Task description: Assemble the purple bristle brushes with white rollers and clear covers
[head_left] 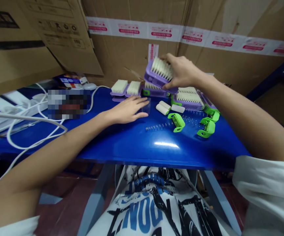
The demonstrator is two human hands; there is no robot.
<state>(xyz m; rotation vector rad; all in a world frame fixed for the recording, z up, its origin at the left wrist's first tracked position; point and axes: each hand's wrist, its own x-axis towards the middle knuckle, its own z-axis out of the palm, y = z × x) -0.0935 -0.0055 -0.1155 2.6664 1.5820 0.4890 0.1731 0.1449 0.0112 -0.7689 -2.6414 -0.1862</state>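
Observation:
In my right hand is a purple scrub brush with cream bristles, raised and tilted above the other brushes at the back of the table. The fingers are closed round its right end. My left hand lies low over the table with fingers stretched out, close to a small clear plastic piece. Behind it stand two purple brushes, bristles up. Nearer the middle are white rollers, a metal coil spring and a green plastic bracket.
More purple and green brushes sit at the back right, with a second green bracket before them. White cables cross the left of the blue table. Cardboard walls the back.

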